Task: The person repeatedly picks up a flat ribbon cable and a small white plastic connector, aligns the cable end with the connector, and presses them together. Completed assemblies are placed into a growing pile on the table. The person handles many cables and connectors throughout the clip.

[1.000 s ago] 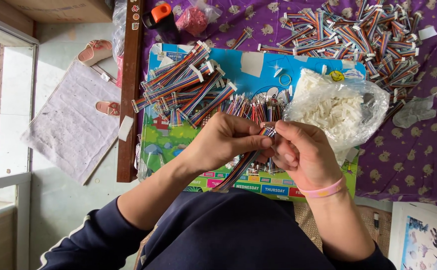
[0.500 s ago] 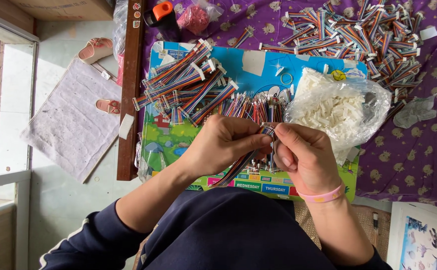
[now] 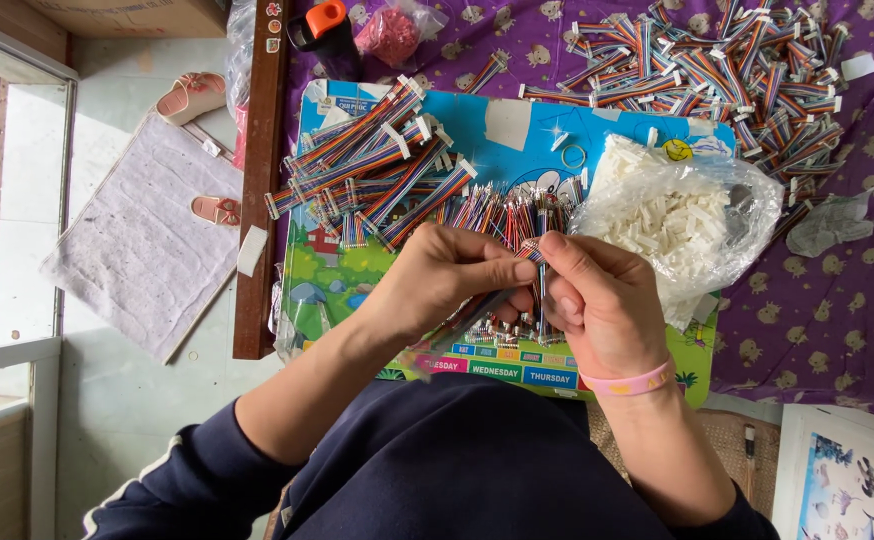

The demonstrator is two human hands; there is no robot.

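Observation:
My left hand (image 3: pixel 447 280) and my right hand (image 3: pixel 602 300) meet over a colourful picture board (image 3: pixel 327 290) on my lap. Both pinch the same short rainbow ribbon cable (image 3: pixel 532 250) at its end, fingertips touching. The cable's body runs down under my left palm. Just beyond my hands lies a loose heap of similar cables (image 3: pixel 502 215) on the board. A pink band circles my right wrist (image 3: pixel 629 383).
A stack of connector-tipped rainbow cables (image 3: pixel 367 165) lies at the board's upper left. A clear bag of small white plastic connectors (image 3: pixel 672 215) sits at the right. A big pile of finished cables (image 3: pixel 717 65) rests on the purple cloth (image 3: pixel 817 310). Sandals (image 3: pixel 189 97) and a mat (image 3: pixel 132 240) lie on the floor.
My hands have stayed together on the cable and shifted slightly; the fingertips now pinch closer at the cable's end.

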